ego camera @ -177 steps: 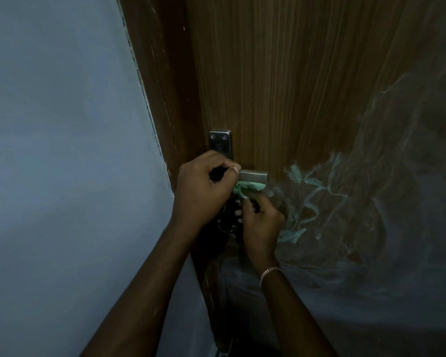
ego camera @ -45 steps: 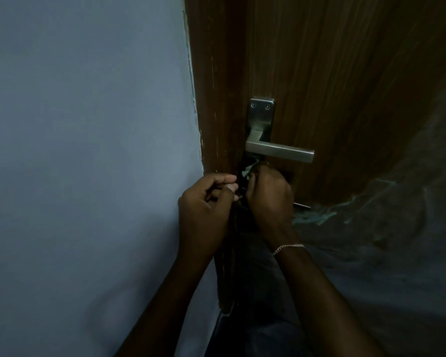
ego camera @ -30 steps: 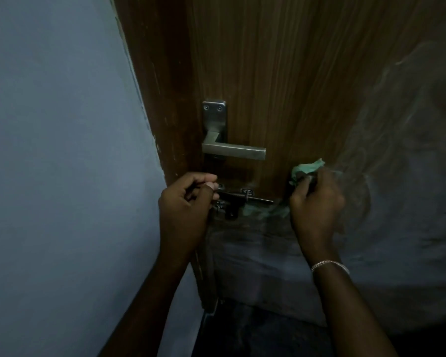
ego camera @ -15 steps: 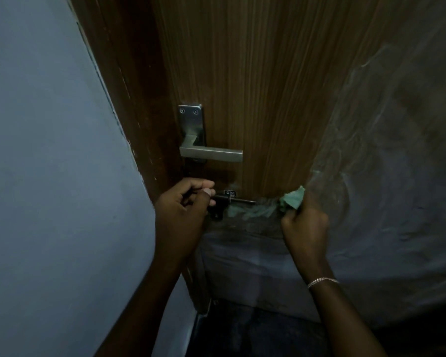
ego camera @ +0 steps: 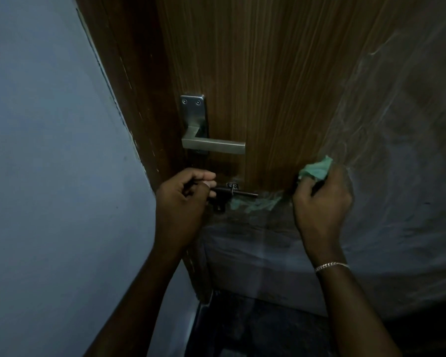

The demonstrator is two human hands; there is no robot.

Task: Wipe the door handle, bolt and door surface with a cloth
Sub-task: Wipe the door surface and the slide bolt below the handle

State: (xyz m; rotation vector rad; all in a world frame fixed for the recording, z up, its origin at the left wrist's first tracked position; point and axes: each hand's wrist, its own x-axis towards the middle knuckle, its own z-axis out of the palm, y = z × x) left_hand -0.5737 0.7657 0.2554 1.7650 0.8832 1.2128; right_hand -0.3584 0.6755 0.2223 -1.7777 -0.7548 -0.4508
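Note:
A brown wooden door [ego camera: 281, 73] fills the upper middle of the view. Its steel lever handle [ego camera: 211, 145] juts to the right from a steel plate. Below it a dark sliding bolt [ego camera: 236, 193] runs across the door. My left hand [ego camera: 183, 199] is closed around the bolt's left end. My right hand [ego camera: 322, 199] presses a crumpled green cloth [ego camera: 316, 170] against the door, to the right of the bolt. A green smear on the film lies just right of the bolt, between my hands.
A blue-grey wall [ego camera: 49, 176] stands on the left, next to the dark door frame [ego camera: 129, 73]. Cloudy plastic film [ego camera: 397, 176] covers the door's right and lower parts. The floor [ego camera: 255, 331] below is dark.
My right hand has left the bolt and carried the cloth to the right on the door, shifting slightly up in the last half second. My left hand stays on the bolt's end.

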